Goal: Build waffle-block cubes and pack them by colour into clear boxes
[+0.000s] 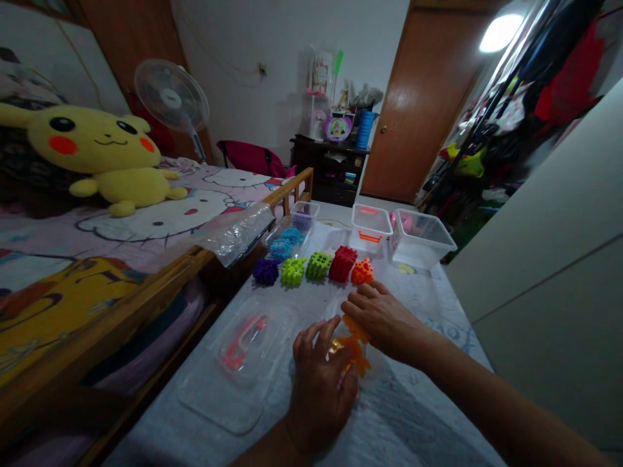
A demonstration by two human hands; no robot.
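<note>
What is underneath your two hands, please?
Orange plastic toy pieces show between your left hand and right hand; whatever lies directly beneath your palms is covered.

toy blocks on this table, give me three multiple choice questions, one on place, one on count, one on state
1. Where are the orange toy pieces?
A. Between the left hand and right hand
B. Inside the far clear box
C. On the bed

2. How many toy blocks stand in the row?
A. Three
B. Five
C. Eight

3. How does the clear plastic lid lie?
A. Propped against the bed
B. Held in the right hand
C. Flat on the table

Answers:
1. A, the pieces show between both hands.
2. B, purple, lime, green, red and orange.
3. C, it lies flat beside the left hand.
</note>
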